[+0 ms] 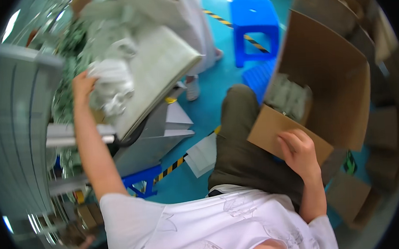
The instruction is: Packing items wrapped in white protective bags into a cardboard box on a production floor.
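The left hand's (84, 87) fingers are closed on the left edge of a crumpled, whitish plastic bag (113, 82), which lies beside a pale slab-like surface (169, 50). Farther right, 1 blue stool (254, 16) stands on the floor. The right hand (301, 152), half curled around nothing visible, is over the near flap (265, 128) of 1 open cardboard box (337, 75) holding pale packets (286, 97); I cannot tell whether they touch.

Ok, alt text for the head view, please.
A person's left hand grasps crumpled whitish plastic over a pale work surface; the right hand is at the flap of an open cardboard box containing pale packets. A blue stool stands beyond.
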Demonstrator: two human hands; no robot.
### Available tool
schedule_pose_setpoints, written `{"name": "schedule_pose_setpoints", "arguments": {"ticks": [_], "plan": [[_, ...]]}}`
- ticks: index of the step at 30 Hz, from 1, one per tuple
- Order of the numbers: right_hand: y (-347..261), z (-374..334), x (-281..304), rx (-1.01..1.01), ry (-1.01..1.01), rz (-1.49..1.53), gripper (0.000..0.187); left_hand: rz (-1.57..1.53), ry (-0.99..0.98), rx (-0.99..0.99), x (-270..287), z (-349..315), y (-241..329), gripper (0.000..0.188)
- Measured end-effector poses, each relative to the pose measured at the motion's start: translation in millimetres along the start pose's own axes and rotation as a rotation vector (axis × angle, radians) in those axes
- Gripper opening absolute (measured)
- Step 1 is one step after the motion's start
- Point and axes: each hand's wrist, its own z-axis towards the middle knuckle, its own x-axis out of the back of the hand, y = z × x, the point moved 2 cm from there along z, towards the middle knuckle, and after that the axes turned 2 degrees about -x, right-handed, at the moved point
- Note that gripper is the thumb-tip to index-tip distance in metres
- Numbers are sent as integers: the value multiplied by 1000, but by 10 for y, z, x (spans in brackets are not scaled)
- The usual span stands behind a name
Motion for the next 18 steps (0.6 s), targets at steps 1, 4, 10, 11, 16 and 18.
{"name": "schedule_pose_setpoints", "arguments": {"ticks": [1,4,10,11,16,18], "plan": [[0,-45,19,-20,-4,-5,9,-148,8,-10,-179,-77,195,42],[-6,-76,46,-18,-2,-3,10,-219,1,157,-169,-262,394,39],[-21,-49,98,-8,-6,23,10,-687,-203,231,55,-303,225,36],[-12,-58,111,-10,-2,17,10,-693,-214,227,3,-319,364,36],[17,-179,101,-25,20,26,10,-1089,146,451,-343,27,208,30],[-9,-194,69,31,-12,66,10,-1024,394,366,16,282,-446,27]]}}
